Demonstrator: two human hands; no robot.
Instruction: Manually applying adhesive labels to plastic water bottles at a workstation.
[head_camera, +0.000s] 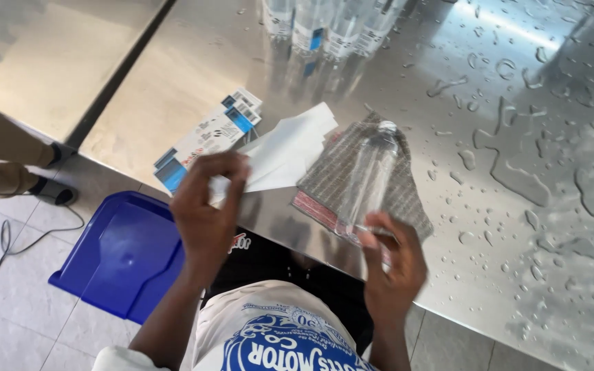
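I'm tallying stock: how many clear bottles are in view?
5. One clear bottle lies in the right hand over the grey cloth; four labelled bottles stand at the steel table's far edge. More may be out of frame.

Site: small bottling or packing work area | Evidence: wet stainless-steel worktable (pixel 517 137) (water droplets across the surface) | row of clear bottles (pixel 331 24) stood at the far edge | loose printed labels (pixel 207 137) lay on the metal | blue plastic bin (pixel 122 254) sat on the tiled floor (pixel 8 323).
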